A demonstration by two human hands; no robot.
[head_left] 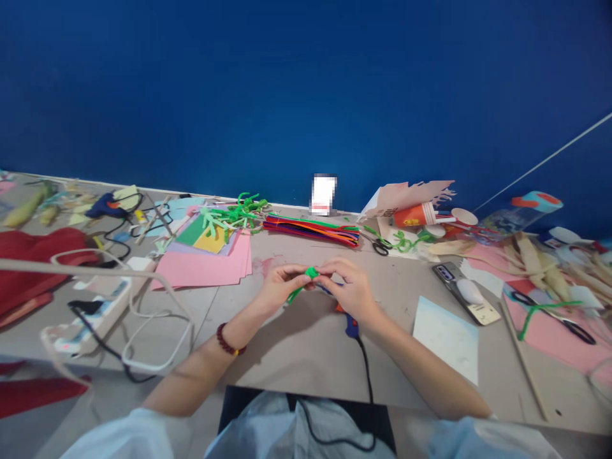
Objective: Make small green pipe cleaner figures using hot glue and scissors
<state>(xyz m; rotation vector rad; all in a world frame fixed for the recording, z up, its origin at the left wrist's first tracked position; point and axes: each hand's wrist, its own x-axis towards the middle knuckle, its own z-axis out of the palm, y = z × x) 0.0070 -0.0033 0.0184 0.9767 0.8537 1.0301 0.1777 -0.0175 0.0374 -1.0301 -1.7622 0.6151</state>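
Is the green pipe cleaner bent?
Bent: the green pipe cleaner curls into a small knot between the left hand and right hand.

Beige tabletop, crowded. Front centre: blue hot glue gun, black cord running over front edge. Back left of it: pink paper stack under coloured card sheets. Along back wall: bundle of multicoloured pipe cleaners, black scissors just right, orange paper cup lying tilted beyond. Right: phone, white card, pink sheet. Left: white power strip, red cloth, second glue gun.
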